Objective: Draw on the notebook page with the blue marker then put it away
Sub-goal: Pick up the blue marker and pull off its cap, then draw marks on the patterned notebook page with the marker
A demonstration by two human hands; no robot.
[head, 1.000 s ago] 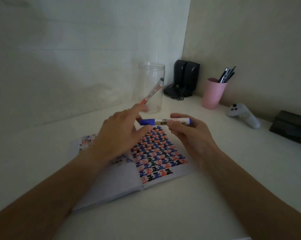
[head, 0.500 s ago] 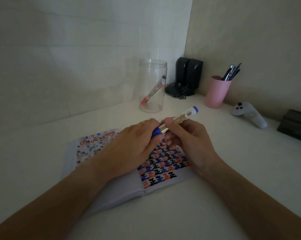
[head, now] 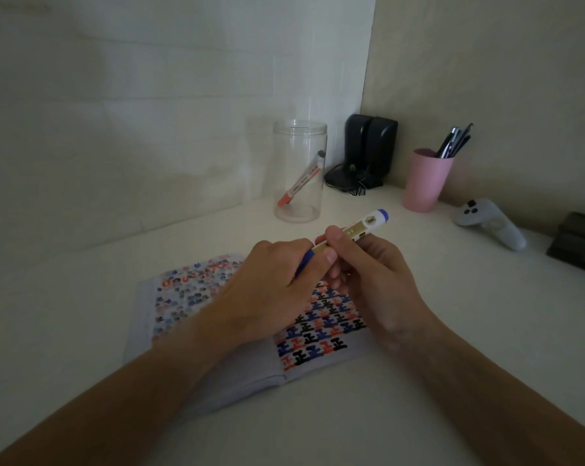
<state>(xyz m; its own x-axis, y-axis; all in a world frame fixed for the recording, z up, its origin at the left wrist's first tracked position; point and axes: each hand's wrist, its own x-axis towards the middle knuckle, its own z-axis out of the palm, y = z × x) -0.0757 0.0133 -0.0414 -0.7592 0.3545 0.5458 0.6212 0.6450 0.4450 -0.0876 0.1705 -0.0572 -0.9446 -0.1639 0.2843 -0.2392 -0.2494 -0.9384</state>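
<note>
Blue at both ends, the marker is held above the open notebook, tilted so its far end points up and away toward the pink cup. The right hand has its thumb and fingers curled tight around the white and gold middle of the barrel. The left hand is closed over the near end, where a bit of the blue cap shows between its thumb and knuckles; whether the cap is on or partly pulled off cannot be told. Both hands touch each other around the marker, and both forearms come in from the bottom edge.

The notebook lies flat on the pale worktop, its right page filled with rows of small blue, red and black marks, its left page showing fainter marks of the same colours. Much of the middle is hidden under the hands.

Behind the notebook stands a clear jar with a red marker leaning inside it, red end down. To the right of the jar, in the corner, sit two black speakers. The pink cup holds several dark pens. Further right lies a white controller, and at the right edge a dark box, only partly in view.
</note>
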